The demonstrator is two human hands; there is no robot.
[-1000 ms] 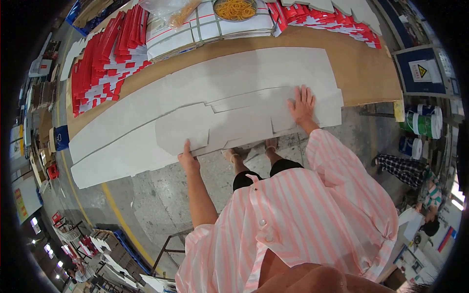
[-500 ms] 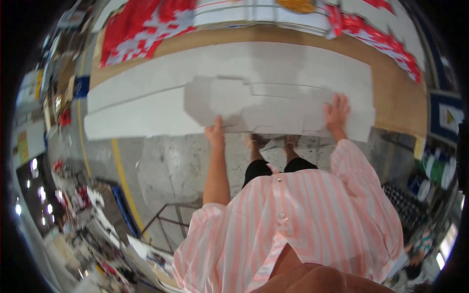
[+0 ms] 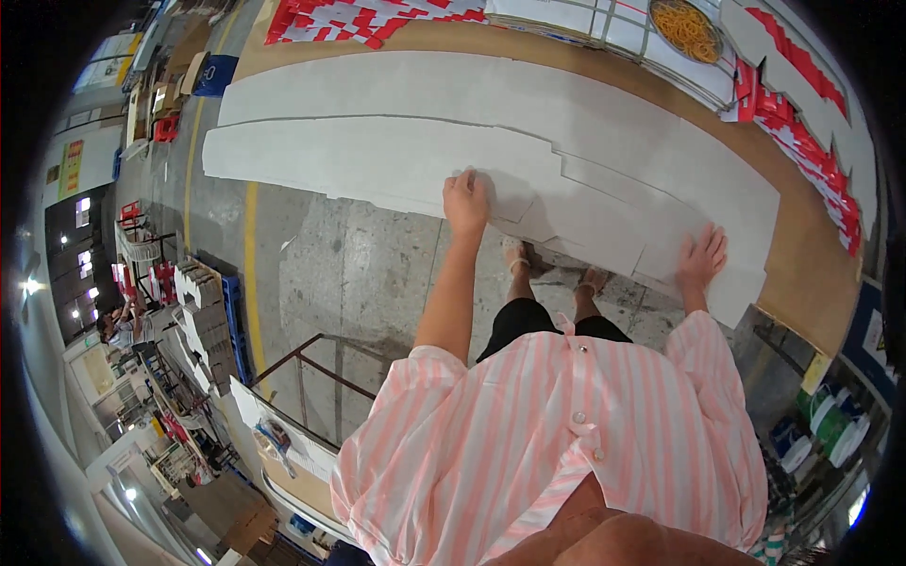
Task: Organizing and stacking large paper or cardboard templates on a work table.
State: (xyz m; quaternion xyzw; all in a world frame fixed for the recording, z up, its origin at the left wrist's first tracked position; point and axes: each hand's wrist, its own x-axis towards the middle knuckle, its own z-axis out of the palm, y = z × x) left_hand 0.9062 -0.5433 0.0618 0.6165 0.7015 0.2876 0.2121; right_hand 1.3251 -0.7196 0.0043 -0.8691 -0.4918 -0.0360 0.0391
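Note:
A long white cardboard sheet [image 3: 359, 156], with cut edges and fold lines, lies on another white sheet [image 3: 396, 85] across the brown-topped table. My left hand [image 3: 466, 201] rests on the middle of the upper sheet with its fingers curled together. Whatever may be between those fingertips is hidden. Farther right, my right hand [image 3: 701, 259] lies flat on the cardboard near its right end, fingers spread. A shadow falls on the sheet just right of my left hand.
Bundled white stacks [image 3: 557, 14] and red-and-white pieces [image 3: 377, 19] line the table's far side. A round container of yellow-orange bands [image 3: 687, 30] sits there too. The table's brown surface [image 3: 819, 274] shows at right. A metal frame [image 3: 321, 363] stands on the floor at left.
My left hand has moved from the sheet's near edge farther in over it, fingers now curled. My right hand stays flat near the right end. The whole view has turned.

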